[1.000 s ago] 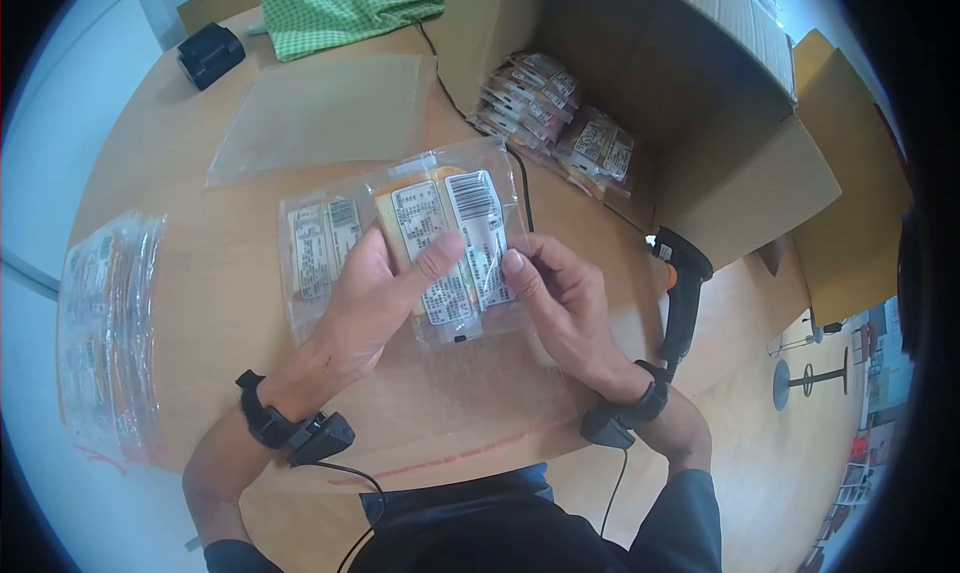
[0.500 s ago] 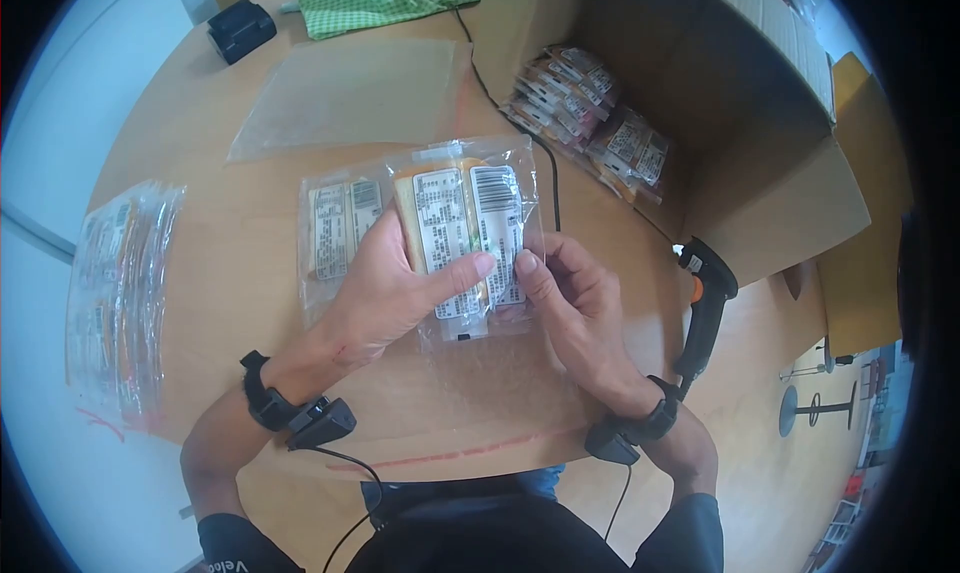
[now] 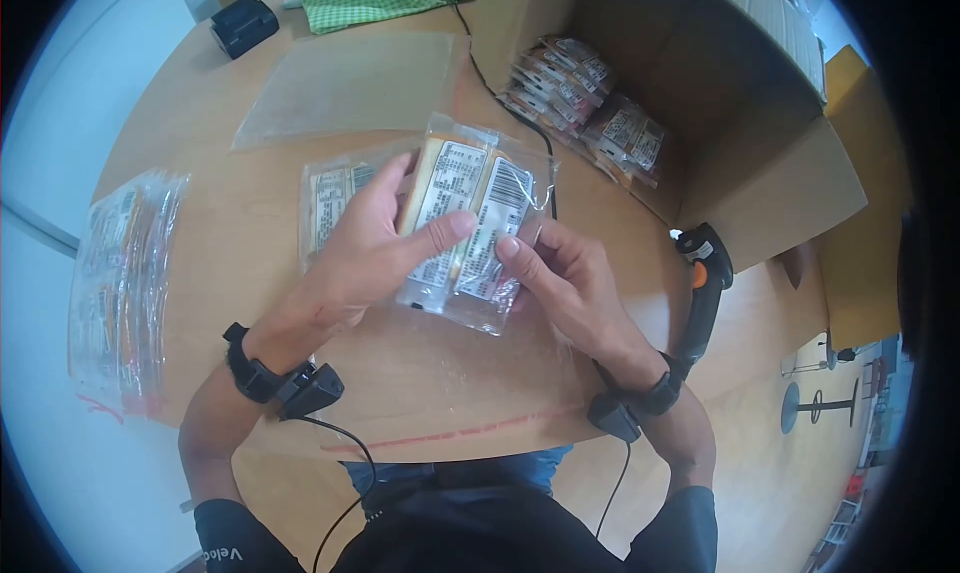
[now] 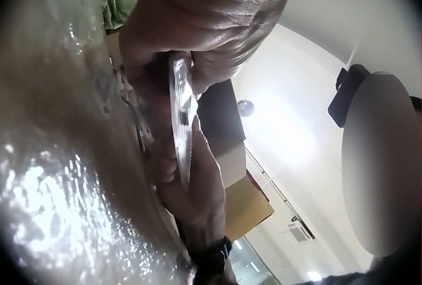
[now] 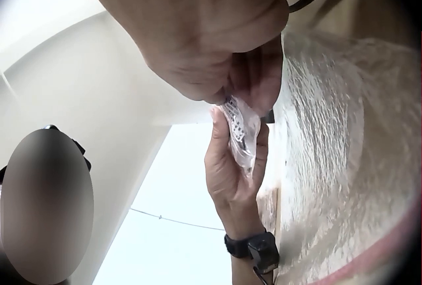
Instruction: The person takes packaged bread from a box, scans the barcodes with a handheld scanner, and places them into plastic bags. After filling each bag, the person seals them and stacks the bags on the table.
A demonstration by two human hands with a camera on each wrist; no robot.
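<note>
A clear-wrapped sandwich pack [image 3: 455, 173], with two white printed labels and a barcode, is held tilted over the table in the head view. My left hand [image 3: 365, 248] grips it from the left, thumb across the labels and fingers behind. At its right edge my right hand [image 3: 575, 288] pinches the pack between thumb and fingers. A second labelled pack [image 3: 328, 203] lies on the table, partly covered by the left hand and the held pack. From the left wrist the held pack [image 4: 181, 114] appears edge-on; the right wrist view shows its wrapper [image 5: 242, 133] between both hands.
A row of wrapped packs [image 3: 125, 283] stands at the left. On the right, an open cardboard box [image 3: 700, 103] holds stacked packs [image 3: 560, 83], with a barcode scanner [image 3: 705, 298] in front. Behind are a plastic sheet [image 3: 350, 83], a green checked cloth [image 3: 375, 1] and a black device [image 3: 243, 25].
The held pack has turned clockwise, its top now leaning right. Both hands have kept hold of it. The head view has shifted, moving the table and box in the picture.
</note>
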